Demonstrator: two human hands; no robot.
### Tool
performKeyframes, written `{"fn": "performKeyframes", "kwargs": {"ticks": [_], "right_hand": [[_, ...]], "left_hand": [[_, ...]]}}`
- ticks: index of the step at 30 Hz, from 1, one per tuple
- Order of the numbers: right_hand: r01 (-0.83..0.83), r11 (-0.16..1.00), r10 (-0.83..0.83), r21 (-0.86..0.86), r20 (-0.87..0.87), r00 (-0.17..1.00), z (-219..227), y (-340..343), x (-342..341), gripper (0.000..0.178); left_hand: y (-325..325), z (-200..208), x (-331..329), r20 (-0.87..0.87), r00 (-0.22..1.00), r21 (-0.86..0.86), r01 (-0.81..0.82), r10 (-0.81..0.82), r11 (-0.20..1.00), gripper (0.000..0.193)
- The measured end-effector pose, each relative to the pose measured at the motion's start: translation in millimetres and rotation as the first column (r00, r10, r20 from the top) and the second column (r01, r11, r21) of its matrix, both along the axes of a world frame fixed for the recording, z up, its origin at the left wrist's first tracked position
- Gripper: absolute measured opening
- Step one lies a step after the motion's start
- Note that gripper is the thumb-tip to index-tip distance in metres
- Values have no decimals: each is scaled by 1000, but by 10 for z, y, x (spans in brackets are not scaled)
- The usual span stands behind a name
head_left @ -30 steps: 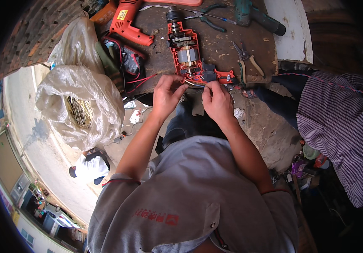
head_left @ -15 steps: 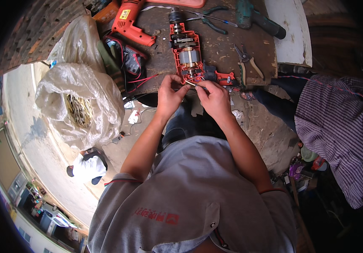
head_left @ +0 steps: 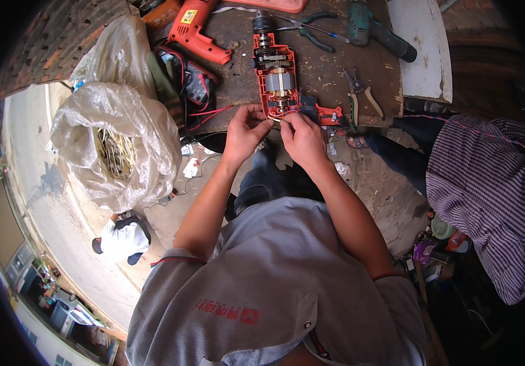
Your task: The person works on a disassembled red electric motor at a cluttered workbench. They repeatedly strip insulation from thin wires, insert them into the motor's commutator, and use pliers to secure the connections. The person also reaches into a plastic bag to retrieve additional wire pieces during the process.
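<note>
The opened orange power drill lay on the worn brown tabletop, its chuck pointing away from the person and its handle end turned to the right along the near edge. With half its casing off, the gears and the grey motor showed, and a black switch block sat by the handle. Both hands were at the near end of this drill, just beside each other. The right hand had thumb and fingers pinched on a pale wire there. The left hand was bent inward, its thumb and forefinger close together at the same wire, though it could not be told whether they gripped it or only touched it.

To the left, a multimeter rested with red leads trailing toward the left hand, and a closed orange drill lay beyond it. Past the chuck's right side were pliers with dark teal handles, then a teal cordless tool. Cutters with beige handles lay near the right edge, their handles spread. Left of the tabletop, a translucent plastic sack stood open around thin tan strips. A person in a checked shirt was at the right
</note>
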State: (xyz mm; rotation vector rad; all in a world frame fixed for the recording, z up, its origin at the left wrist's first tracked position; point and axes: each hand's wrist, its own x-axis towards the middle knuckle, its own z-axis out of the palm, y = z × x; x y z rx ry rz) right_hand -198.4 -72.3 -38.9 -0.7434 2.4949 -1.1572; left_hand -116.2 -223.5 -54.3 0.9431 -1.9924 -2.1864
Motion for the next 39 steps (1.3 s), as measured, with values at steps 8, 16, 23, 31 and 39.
{"fn": "performKeyframes", "kwargs": {"ticks": [8,16,23,31,39], "right_hand": [[50,957,-30,285,-74,997,60,-121,-9,19],[138,969,-153,203,58,987,115,-16,15,16],[131,973,-126,190,-36,991,137,49,-11,11],[9,946,16,324,-75,997,220,-38,-81,12],[8,949,19,315,-81,997,193,-62,-69,12]], "left_hand": [[59,-61,-101,150,984,-145,-72,94,987,32],[194,180,-206,291,946,-267,-66,145,962,29],[198,214,-231,347,930,-26,-121,123,992,37],[284,11,-279,286,933,225,-287,219,931,36],[439,45,-292,269,885,395,-461,380,795,29]]}}
